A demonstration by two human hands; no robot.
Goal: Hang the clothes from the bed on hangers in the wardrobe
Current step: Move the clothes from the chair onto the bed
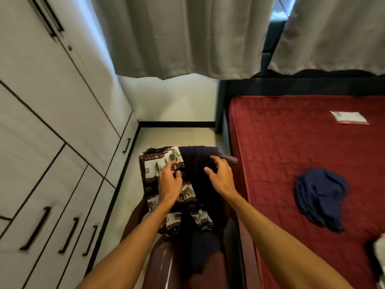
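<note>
A patterned garment (pixel 156 159) with elephant prints and a dark navy garment (pixel 198 184) lie draped over a brown chair (pixel 158 265) between wardrobe and bed. My left hand (pixel 169 182) rests on the patterned garment with fingers loosely spread. Over the navy garment hovers my right hand (pixel 219 174), its fingers spread and slightly curved, holding nothing. Another crumpled navy garment (pixel 321 197) lies on the red bed (pixel 291 132). The white wardrobe (pixel 41 122) on the left has its doors closed. No hanger is visible.
A small white packet (pixel 349 117) lies at the far side of the bed. Grey curtains (pixel 187 38) hang ahead. A narrow strip of pale floor (pixel 177 136) runs between wardrobe and bed, with the chair standing in it.
</note>
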